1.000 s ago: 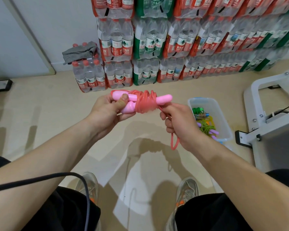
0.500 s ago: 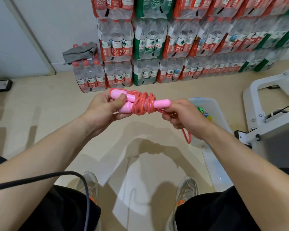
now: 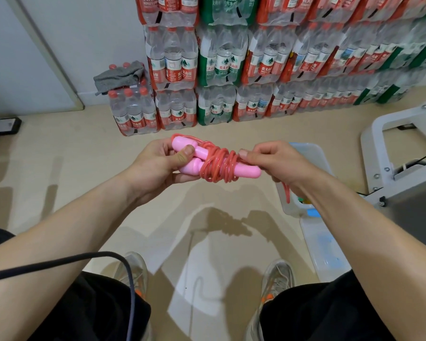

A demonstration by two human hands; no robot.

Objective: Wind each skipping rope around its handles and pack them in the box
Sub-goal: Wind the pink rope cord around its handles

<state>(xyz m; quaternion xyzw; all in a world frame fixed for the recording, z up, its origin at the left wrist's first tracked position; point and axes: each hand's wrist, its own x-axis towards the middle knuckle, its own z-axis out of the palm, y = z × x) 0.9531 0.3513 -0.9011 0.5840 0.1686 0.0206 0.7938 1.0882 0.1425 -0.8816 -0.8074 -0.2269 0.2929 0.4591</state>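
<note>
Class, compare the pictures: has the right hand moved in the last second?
Yes. The right hand has shifted right and slightly up, so it now covers more of the box.

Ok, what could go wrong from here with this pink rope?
1. The tail of the rope hangs loose below the right hand; untucked, the coils may unwind.
2. The coils sit bunched midway on the handles, which only the left hand grips, so they could slide off the free end.
3. The box is partly hidden behind the right arm; a drop might miss.
</note>
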